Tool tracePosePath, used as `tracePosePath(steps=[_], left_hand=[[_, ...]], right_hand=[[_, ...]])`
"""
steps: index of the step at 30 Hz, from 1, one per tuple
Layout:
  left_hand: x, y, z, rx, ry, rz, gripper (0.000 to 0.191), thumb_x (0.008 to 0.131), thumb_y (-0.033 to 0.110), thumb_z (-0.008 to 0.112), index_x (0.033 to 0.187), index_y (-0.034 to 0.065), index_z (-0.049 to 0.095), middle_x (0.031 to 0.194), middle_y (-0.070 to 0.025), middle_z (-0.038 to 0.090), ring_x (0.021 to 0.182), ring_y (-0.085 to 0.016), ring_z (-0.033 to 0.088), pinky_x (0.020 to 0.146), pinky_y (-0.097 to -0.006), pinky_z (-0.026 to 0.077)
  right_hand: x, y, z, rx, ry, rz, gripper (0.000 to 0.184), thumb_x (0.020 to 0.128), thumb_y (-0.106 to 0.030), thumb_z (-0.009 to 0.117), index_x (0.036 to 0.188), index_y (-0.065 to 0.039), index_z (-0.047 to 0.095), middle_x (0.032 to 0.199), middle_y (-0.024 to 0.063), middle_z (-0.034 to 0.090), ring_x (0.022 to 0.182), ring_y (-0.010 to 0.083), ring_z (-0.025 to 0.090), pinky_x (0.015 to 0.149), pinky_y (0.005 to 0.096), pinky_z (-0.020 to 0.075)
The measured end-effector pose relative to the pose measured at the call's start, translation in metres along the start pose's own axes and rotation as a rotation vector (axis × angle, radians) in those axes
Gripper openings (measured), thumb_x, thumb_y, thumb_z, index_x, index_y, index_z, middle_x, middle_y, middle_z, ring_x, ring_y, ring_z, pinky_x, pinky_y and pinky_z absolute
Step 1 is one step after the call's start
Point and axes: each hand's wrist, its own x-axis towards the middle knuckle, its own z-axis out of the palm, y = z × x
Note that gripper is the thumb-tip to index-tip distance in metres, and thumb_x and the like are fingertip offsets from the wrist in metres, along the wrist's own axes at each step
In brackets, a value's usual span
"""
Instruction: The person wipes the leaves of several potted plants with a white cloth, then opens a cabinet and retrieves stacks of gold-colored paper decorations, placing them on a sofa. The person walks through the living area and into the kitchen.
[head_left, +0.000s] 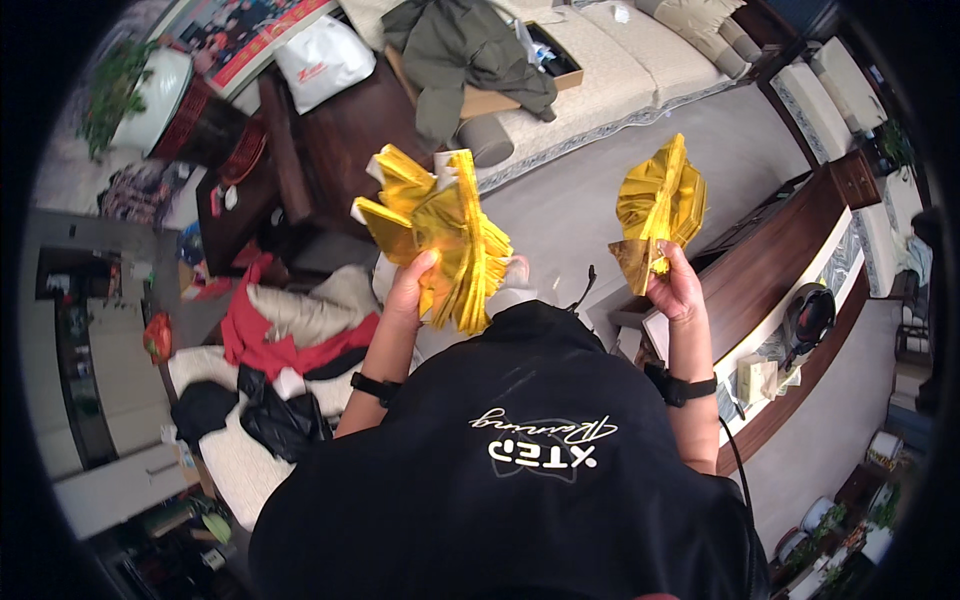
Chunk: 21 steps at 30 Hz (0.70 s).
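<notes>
My left hand (415, 289) grips a large bundle of folded gold foil paper (457, 247), the thumb pressed on its near side. Its pieces fan out in several directions, and some show white edges. To the right, my right hand (677, 289) pinches a smaller folded gold paper piece (661, 196) at its lower end, and its pleats spread upward. A brownish-gold triangular flap hangs by those fingers. The two bundles are apart, both held up in front of my body. The fingers behind the left bundle are hidden.
A cream sofa (600, 75) with a dark green jacket (472, 52) and an open cardboard box (559, 60) lies ahead. At the right stands a long wooden table (787, 255) with a black cap (811, 319). Red cloth (247, 330) and black bags (281, 416) lie on a seat at the left.
</notes>
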Motion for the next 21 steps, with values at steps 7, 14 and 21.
tracePosePath(steps=[7,14,21], left_hand=[[0.190,0.043,0.097,0.059,-0.205,-0.241,0.045,0.084,0.014,0.061,0.124,-0.0010,0.045,0.114,-0.0118,0.057,0.099,-0.021,0.060,0.085,-0.0361,0.050],[0.341,0.026,0.200,-0.010,-0.427,-0.439,0.055,0.077,0.016,0.072,0.123,0.0014,0.045,0.112,-0.0119,0.058,0.099,-0.024,0.060,0.086,-0.0387,0.051],[0.458,-0.028,0.290,0.091,-0.506,-0.304,0.054,0.083,0.024,0.064,0.125,-0.0028,0.045,0.119,-0.0176,0.056,0.104,-0.028,0.059,0.091,-0.0406,0.048]], right_hand=[[0.061,-0.081,0.004,0.125,0.246,-0.205,0.025,0.085,-0.016,0.060,0.107,-0.004,0.056,0.095,0.0040,0.063,0.080,0.0143,0.060,0.063,0.0246,0.0485],[0.080,-0.149,-0.038,0.108,0.415,-0.344,0.026,0.084,-0.014,0.061,0.108,-0.004,0.055,0.093,0.0043,0.063,0.078,0.0158,0.060,0.059,0.0269,0.0468],[0.166,-0.258,-0.093,0.067,0.555,-0.334,0.024,0.081,-0.012,0.061,0.104,-0.004,0.056,0.089,0.0032,0.062,0.075,0.0149,0.059,0.055,0.0256,0.0452]])
